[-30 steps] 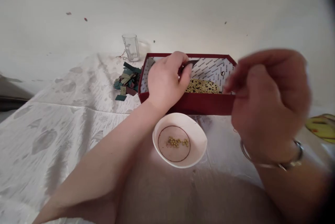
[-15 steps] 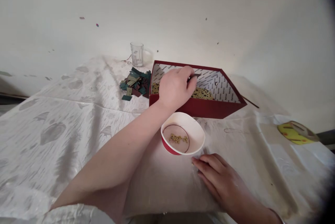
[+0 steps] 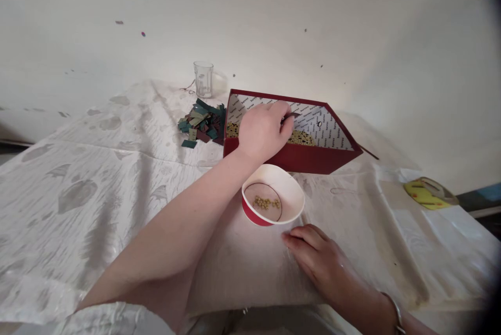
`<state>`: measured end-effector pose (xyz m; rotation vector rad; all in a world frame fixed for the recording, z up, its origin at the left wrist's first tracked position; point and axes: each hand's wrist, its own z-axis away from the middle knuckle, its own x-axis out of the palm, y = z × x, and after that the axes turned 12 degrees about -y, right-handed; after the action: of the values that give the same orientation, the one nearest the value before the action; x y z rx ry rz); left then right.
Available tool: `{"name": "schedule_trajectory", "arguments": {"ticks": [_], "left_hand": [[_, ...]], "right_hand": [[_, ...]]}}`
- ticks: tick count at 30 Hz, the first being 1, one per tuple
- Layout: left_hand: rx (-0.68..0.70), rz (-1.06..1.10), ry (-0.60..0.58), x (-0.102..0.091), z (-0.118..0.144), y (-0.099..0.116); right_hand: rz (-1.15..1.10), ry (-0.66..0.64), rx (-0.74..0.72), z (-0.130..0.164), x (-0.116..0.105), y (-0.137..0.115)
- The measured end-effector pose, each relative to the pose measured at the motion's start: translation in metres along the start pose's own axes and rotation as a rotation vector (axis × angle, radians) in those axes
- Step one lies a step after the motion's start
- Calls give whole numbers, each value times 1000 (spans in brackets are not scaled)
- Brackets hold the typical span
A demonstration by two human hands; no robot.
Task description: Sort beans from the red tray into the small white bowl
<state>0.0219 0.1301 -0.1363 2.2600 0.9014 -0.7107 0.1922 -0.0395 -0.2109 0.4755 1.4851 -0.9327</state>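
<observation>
My left hand [image 3: 264, 129] reaches over the near wall of a red box [image 3: 305, 160] lined with printed paper. Its fingers are closed on a dark, thin, pointed piece [image 3: 293, 115], whose kind I cannot make out. Small yellowish bead-like grains [image 3: 303, 138] lie in the box beneath this hand. In front of the box stands a red-and-white paper bowl [image 3: 293, 196], with several similar grains [image 3: 266, 202] on its bottom. My right hand [image 3: 323, 256] rests on the cloth just right of the bowl, fingers pressed together; what they hold, if anything, is hidden.
Left of the box lies a heap of green and brown paper strips [image 3: 201, 121]. Behind it stands a clear glass [image 3: 204, 80] near the wall. A yellow flat object [image 3: 425, 194] is at the right on the patterned tablecloth [image 3: 129, 183]. A thin brown stick [image 3: 370, 152] pokes out behind the box.
The view has shifted slightly. My right hand's fingertips have moved a little left, and the tiny pale grain seen at them before no longer shows. My left hand stays over the box.
</observation>
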Motion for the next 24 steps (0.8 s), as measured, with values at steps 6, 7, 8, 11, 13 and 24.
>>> {"name": "schedule_trajectory", "arguments": {"ticks": [6,7,8,11,13,24], "left_hand": [[8,9,1,0,0,0],[8,10,1,0,0,-1],[7,11,1,0,0,-1],[5,16,-1,-1,0,0],[1,20,-5,-2,0,0],[-113,88,15,-8,-4,-4]], "right_hand": [[51,36,107,-1,7,7],[57,35,121,0,8,8],[55,35,124,1,8,8],[-8,64,71,6,-5,3],[-72,173,6,6,-24,-3],[-20,424,-197,-64,-91,-4]]}}
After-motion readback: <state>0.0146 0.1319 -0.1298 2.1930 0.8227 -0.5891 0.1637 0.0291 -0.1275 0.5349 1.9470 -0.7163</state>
